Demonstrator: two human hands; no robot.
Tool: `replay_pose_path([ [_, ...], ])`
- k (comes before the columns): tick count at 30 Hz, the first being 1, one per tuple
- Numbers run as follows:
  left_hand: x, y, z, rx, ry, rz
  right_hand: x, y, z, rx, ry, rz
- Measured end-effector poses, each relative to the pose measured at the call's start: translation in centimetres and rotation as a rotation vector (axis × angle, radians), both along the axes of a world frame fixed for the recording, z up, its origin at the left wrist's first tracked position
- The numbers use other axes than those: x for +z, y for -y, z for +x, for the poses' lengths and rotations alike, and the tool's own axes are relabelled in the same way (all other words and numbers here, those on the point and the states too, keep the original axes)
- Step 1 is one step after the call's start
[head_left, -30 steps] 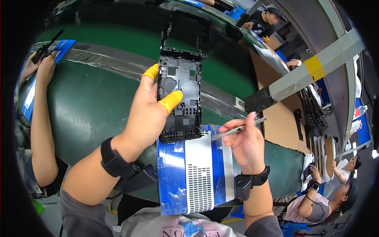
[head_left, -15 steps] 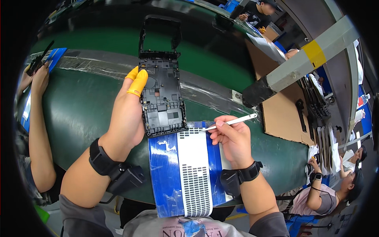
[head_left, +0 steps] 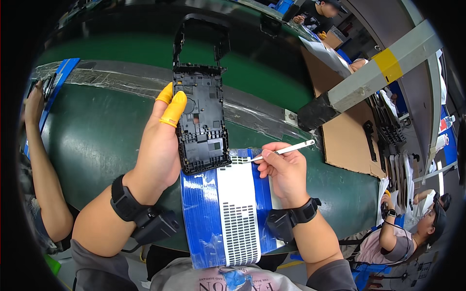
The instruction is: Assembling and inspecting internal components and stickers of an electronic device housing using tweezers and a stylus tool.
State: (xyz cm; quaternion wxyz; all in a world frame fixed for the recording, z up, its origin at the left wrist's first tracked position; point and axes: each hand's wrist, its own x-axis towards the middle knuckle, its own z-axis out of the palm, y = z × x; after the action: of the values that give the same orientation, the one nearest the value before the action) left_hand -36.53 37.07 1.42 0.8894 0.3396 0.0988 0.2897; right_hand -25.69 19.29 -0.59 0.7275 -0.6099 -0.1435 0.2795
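Left hand (head_left: 158, 150) pinches the black frame (head_left: 201, 126) along its left edge at frame centre, two yellow-capped fingers (head_left: 174, 109) pressed to the face, lifting it over the green counter (head_left: 97, 140). It looks light, thin plastic, stiff but snappable at the open loop up top, so edges are the safe hold. Right hand (head_left: 286, 169) pinches tweezers (head_left: 281, 152), tip probably touching the dotted sheet (head_left: 238, 203).

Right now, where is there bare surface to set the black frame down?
Bare green belt lies left of the left hand, below the taped seam. It is crowded around the blue-and-white sticker sheet, where the right hand works tweezers beside the black frame.
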Motion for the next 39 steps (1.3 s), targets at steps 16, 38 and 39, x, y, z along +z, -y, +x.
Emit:
replay_pose_path([
  [16,0.0,0.3,0.3,-0.034,0.019,-0.016,0.4,0.2,0.3,0.018,-0.035,0.036],
  [38,0.1,3.6,-1.5,-0.332,-0.001,-0.225,3.0,0.0,-4.7,0.144,0.091,0.228],
  [39,0.1,3.6,-1.6,-0.343,0.012,-0.22,3.1,0.0,-4.7,0.142,0.093,0.221],
])
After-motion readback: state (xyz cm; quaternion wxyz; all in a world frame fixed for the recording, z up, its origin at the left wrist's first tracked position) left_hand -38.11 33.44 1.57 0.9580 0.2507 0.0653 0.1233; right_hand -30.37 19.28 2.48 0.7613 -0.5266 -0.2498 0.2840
